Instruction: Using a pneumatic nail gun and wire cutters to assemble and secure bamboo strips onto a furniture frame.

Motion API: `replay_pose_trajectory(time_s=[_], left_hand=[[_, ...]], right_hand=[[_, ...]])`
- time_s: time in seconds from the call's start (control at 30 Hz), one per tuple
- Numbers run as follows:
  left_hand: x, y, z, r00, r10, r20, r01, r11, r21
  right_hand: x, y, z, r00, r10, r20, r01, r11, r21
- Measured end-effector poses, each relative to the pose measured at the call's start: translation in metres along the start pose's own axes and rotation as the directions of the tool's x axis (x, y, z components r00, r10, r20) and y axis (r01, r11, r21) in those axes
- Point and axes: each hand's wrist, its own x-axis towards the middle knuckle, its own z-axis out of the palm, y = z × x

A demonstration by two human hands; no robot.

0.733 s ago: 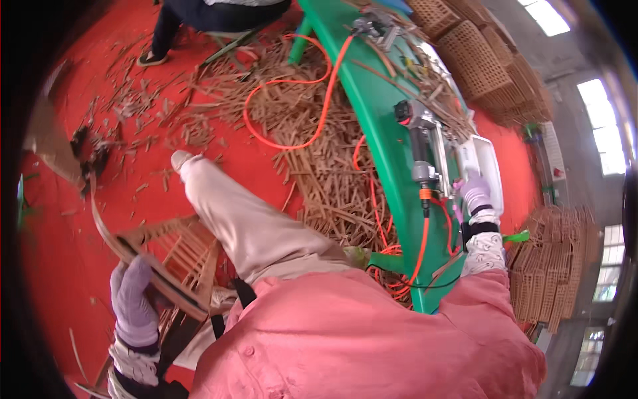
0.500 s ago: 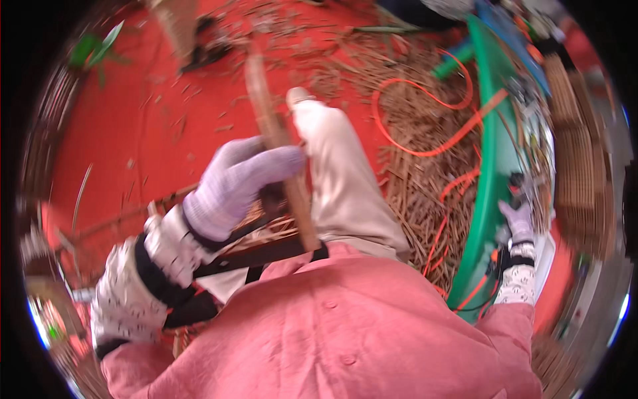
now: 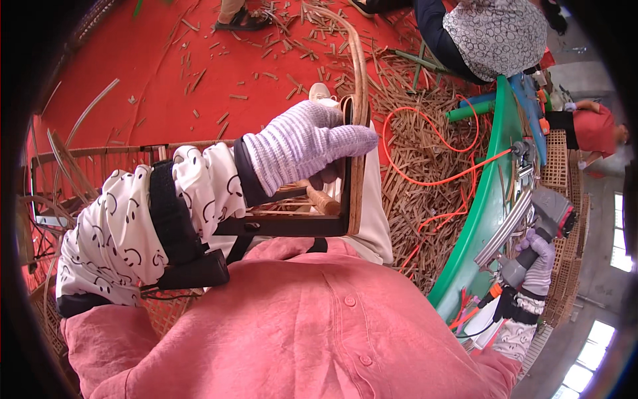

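Red floor [image 3: 166,106]; left hand [image 3: 299,143] clasps frame [image 3: 357,193], right [image 3: 541,256], tool [image 3: 549,207].

Left grip [image 3: 296,146] over a brown strip [image 3: 357,183], right grip [image 3: 539,256] around a grey tool [image 3: 550,207].

Brown strips [image 3: 432,154] lie heaped and scattered on the red floor [image 3: 159,86]; a metal tool [image 3: 523,154] lies on the green table [image 3: 490,199]

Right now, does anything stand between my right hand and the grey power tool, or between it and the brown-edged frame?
The right hand holds the grey power tool; nothing is between. In this view, the green table's edge, the strip pile, an orange hose and the light trouser leg show between the tool and the brown-edged frame.
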Motion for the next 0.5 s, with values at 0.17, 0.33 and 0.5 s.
replay_pose_trajectory(time_s=[0.17, 0.33, 0.5], left_hand=[[0.000, -0.003, -0.003, 1.000, 0.011, 0.016, -0.012, 1.000, 0.009], [0.006, 0.001, -0.005, 0.999, 0.010, 0.034, -0.009, 1.000, -0.010], [0.002, -0.002, -0.005, 0.998, 0.043, 0.039, -0.042, 0.999, -0.024]], right_hand=[[-0.055, -0.049, 0.095, 0.942, -0.062, 0.329, 0.075, 0.997, -0.026], [-0.101, -0.068, 0.152, 0.825, 0.114, 0.554, -0.075, 0.993, -0.092], [-0.108, -0.073, 0.167, 0.754, 0.627, 0.195, -0.627, 0.776, -0.070]])
